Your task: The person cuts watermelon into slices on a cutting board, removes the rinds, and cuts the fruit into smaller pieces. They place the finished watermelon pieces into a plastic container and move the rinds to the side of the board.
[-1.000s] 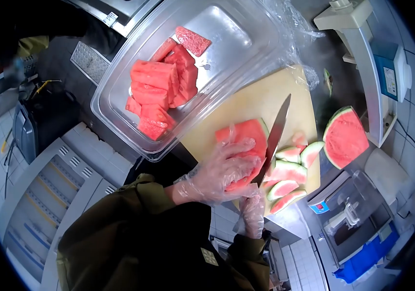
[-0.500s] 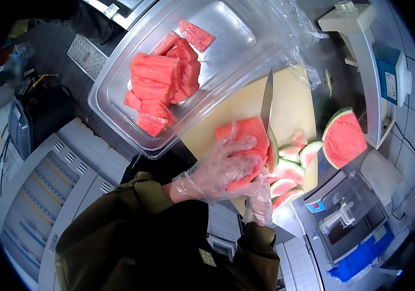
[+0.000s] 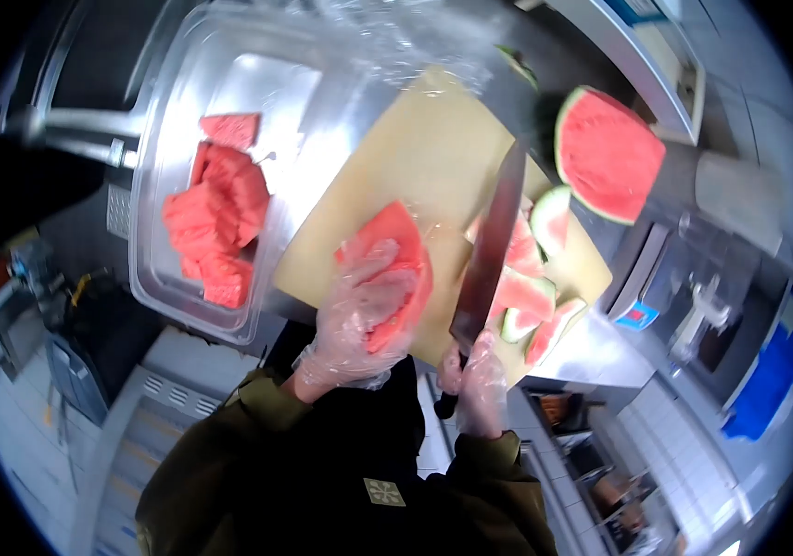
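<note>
My left hand [image 3: 359, 315], in a clear plastic glove, is closed round a rindless piece of red watermelon [image 3: 394, 232] on the yellowish cutting board [image 3: 406, 139]. In my gloved right hand [image 3: 482, 385] is the handle of a large kitchen knife [image 3: 492, 250]. Its blade points away from me, apart from the held piece and partly in front of the trimmings. Several watermelon rind pieces [image 3: 528, 301] with green skin and some red flesh lie on the board's right side.
A clear plastic tub [image 3: 160, 301] with red watermelon chunks [image 3: 215, 208] stands to the left. A large cut watermelon wedge [image 3: 611, 153] rests beyond the board on the right. Crumpled plastic film [image 3: 396, 42] lies at the back, and a scale-like machine [image 3: 665, 269] stands at right.
The knife has moved from the melon piece's edge rightward over the rinds. My left hand still holds the piece, now farther from the rinds. The camera view has turned.
</note>
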{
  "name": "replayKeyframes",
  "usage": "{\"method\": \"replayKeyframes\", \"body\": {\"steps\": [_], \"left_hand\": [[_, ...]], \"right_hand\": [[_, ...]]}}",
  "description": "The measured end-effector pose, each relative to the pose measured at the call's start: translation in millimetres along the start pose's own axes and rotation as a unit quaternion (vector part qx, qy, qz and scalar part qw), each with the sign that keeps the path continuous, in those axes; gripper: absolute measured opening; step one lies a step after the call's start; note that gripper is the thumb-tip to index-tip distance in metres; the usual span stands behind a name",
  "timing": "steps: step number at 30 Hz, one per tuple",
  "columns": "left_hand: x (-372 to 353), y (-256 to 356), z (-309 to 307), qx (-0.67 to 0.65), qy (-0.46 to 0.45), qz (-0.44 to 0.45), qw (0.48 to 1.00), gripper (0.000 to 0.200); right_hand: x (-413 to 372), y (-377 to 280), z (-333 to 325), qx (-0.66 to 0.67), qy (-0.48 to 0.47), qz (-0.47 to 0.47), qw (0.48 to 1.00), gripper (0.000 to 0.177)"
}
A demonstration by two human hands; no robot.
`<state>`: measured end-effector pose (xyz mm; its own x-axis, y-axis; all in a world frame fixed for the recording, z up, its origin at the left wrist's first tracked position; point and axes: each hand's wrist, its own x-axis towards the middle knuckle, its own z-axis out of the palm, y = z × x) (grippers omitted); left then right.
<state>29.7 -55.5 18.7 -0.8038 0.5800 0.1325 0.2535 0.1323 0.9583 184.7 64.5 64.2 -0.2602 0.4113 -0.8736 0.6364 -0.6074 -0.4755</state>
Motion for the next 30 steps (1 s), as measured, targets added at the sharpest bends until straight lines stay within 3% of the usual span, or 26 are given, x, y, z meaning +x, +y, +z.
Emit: {"method": "replayKeyframes", "body": {"steps": [2, 3, 4, 7, 9, 12, 13, 16, 22, 25, 28, 30], "left_hand": [[-5, 2, 3, -0.037, 0.001, -0.041, 0.998, 0.026], [-5, 6, 3, -0.057, -0.005, -0.087, 0.995, 0.026], [-8, 3, 3, -0.067, -0.007, -0.092, 0.994, 0.027], [-17, -3, 6, -0.089, 0.010, -0.105, 0.990, 0.033], [-23, -10, 4, -0.096, 0.014, -0.113, 0.989, 0.044], [-25, -11, 1, -0.076, -0.006, -0.128, 0.989, 0.045], [-24, -9, 1, -0.065, -0.008, -0.132, 0.989, 0.046], [-23, -4, 3, -0.037, -0.012, -0.143, 0.989, 0.047], [-25, 12, 1, 0.002, -0.014, -0.162, 0.987, 0.049], [-22, 15, 3, 0.014, -0.016, -0.165, 0.986, 0.050], [-19, 17, 5, 0.023, -0.017, -0.169, 0.985, 0.051], [-18, 19, 4, 0.028, -0.017, -0.173, 0.984, 0.051]], "right_hand": [[-10, -2, 14, -0.140, 0.075, -0.040, 0.986, 0.042], [-9, 14, 10, -0.144, 0.056, -0.061, 0.986, 0.042], [-9, 20, 9, -0.061, 0.014, -0.022, 0.998, 0.039], [3, 85, 5, -0.171, -0.001, -0.128, 0.977, 0.027], [8, 86, 13, -0.212, 0.020, -0.176, 0.961, 0.027], [10, 58, 1, -0.215, -0.024, -0.167, 0.962, 0.028], [9, 54, -1, -0.219, -0.024, -0.207, 0.953, 0.031], [7, 48, 2, -0.177, -0.084, -0.094, 0.976, 0.035], [20, 65, 11, -0.135, -0.101, -0.081, 0.982, 0.038], [17, 56, 1, -0.177, -0.112, -0.101, 0.973, 0.039], [15, 64, 7, -0.130, -0.064, -0.186, 0.972, 0.039], [20, 69, 11, -0.171, -0.053, -0.174, 0.968, 0.038]]}}
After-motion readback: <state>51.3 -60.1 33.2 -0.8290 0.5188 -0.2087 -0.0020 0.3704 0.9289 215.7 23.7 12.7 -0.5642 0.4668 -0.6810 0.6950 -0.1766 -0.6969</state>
